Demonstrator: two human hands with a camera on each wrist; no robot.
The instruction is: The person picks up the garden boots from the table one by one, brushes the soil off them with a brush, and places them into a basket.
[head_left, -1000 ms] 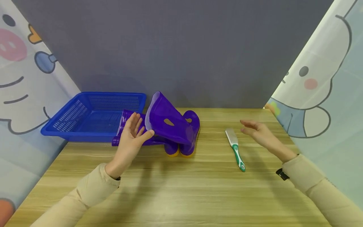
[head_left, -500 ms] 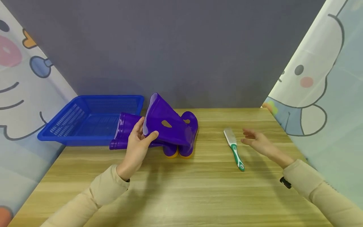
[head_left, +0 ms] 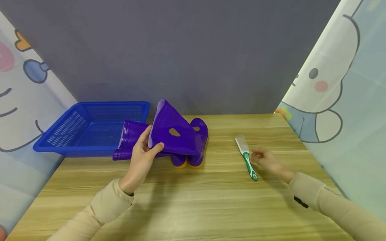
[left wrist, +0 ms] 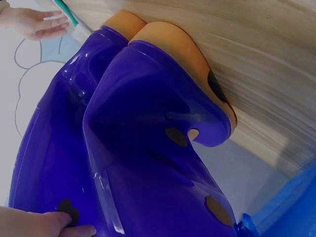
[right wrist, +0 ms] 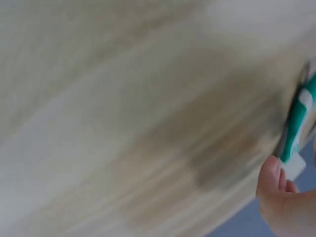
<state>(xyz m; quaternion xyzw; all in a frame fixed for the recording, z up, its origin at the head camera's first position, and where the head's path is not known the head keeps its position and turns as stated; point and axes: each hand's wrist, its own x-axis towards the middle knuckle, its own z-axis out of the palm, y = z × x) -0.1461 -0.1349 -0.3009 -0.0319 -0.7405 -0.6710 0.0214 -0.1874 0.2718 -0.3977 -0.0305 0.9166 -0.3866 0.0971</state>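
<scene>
A pair of purple rain boots with yellow-orange soles lies folded over on the table. My left hand [head_left: 141,160] pinches the upper rain boot [head_left: 169,120] by the edge of its shaft opening, thumb on the outside. The lower rain boot [head_left: 132,132] stretches left beneath it. In the left wrist view the orange sole [left wrist: 168,44] and bent ankle show, with my left thumb [left wrist: 54,222] on the purple shaft. A tool with a green-and-white handle [head_left: 248,164] and a flat grey head lies to the right. Beside its handle is my right hand [head_left: 268,162], fingers loosely bent, holding nothing.
A blue plastic basket [head_left: 42,147] with mesh sides stands at the back left, its front partly behind the lower boot. A grey wall [head_left: 211,60] rises behind the wooden table [head_left: 196,204], and cartoon-printed sheets [head_left: 322,67] line both sides.
My left hand has come forward onto the upper boot's opening and taken hold of its edge. My right hand has moved down and left, closer to the tool's handle.
</scene>
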